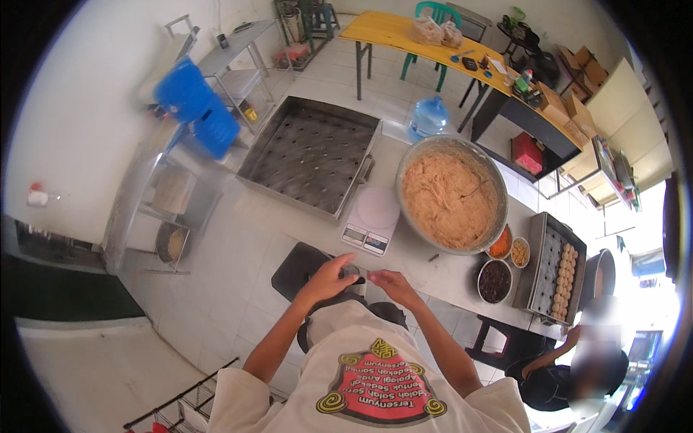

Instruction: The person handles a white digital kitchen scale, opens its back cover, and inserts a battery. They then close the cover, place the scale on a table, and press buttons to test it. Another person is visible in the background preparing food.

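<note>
My left hand (328, 281) is just off the near edge of the steel table, thumb and fingers apart. A small greyish patch shows in the gap between them; I cannot make out what it is. Facing it, my right hand (393, 286) has its fingers drawn together, and whatever they pinch is too small to name. Beyond the hands lies a white kitchen scale (372, 216) with a bare round plate. Right of the scale stands a big metal bowl (401, 193) of pinkish-beige dough (451, 198), with a thin utensil handle sticking out.
A large metal tray with holes (310, 151) sits at the table's left. Small bowls of dark filling (494, 280), orange shreds (499, 244) and yellowish pieces (520, 252) stand right, by a tray (538, 270) with rows of dough balls (565, 281). Another person (556, 364) is at lower right.
</note>
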The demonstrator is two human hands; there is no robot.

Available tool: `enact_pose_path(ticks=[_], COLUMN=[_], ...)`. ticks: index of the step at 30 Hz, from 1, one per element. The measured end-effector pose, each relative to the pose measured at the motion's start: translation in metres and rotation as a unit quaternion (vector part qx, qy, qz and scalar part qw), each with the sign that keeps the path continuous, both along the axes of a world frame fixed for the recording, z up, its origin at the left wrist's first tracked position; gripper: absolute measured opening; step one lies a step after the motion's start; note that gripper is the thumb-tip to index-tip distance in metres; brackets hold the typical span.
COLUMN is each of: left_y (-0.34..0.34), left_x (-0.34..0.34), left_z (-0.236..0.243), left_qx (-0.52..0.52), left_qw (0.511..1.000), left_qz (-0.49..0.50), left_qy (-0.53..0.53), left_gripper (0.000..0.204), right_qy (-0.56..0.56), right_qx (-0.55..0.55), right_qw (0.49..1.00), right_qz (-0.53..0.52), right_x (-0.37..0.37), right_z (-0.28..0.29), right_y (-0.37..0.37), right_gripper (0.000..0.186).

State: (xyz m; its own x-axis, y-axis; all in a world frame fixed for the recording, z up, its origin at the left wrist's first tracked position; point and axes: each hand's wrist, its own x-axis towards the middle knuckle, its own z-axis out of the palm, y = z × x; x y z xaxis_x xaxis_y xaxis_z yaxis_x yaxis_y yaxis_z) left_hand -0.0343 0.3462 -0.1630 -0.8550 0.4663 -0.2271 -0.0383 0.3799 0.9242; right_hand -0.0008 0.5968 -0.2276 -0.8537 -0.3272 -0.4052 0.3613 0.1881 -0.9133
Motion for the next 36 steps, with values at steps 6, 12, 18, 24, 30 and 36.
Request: enact_pose_path(ticks=[6, 12, 18, 24, 30, 36], left_y=[0.100, 0.147, 0.140, 0.050, -0.164, -0.341], left_x=[0.042, 0.100, 0.111, 0.093, 0.190, 0.316], left_z=[0.049, 0.014, 0.012, -0.048, -0.149, -0.204], left_qx=[0.083, -0.012, -0.062, -0.122, -0.269, -0.323], left_qw=[0.959, 0.951, 0.953, 0.957, 0.947, 0.915], left_qz=[-0.001, -0.036, 0.028, 0.146, 0.159, 0.198], left_qy=[0.270, 0.307, 0.296, 0.218, -0.071, -0.140], left_gripper=[0.051, 0.059, 0.059, 0.050, 0.052, 0.053], right_qy=[-0.217, -0.268, -0.277, -0.310, -0.246, -0.241], right_qx=[-0.444, -0.690, -0.580, -0.505, -0.343, -0.364], right_qw=[0.868, 0.667, 0.750, 0.799, 0.902, 0.899], right_qz=[-0.052, -0.080, -0.159, -0.102, 0.090, -0.034], right_x=[0.001, 0.057, 0.106, 0.116, 0.093, -0.005], right_z=[-0.002, -0.001, 0.064, 0.128, 0.097, 0.015], right_y=[-0.043, -0.031, -0.013, -0.008, -0.034, -0.169], right_gripper=[0.068, 0.087, 0.093, 0.093, 0.055, 0.031])
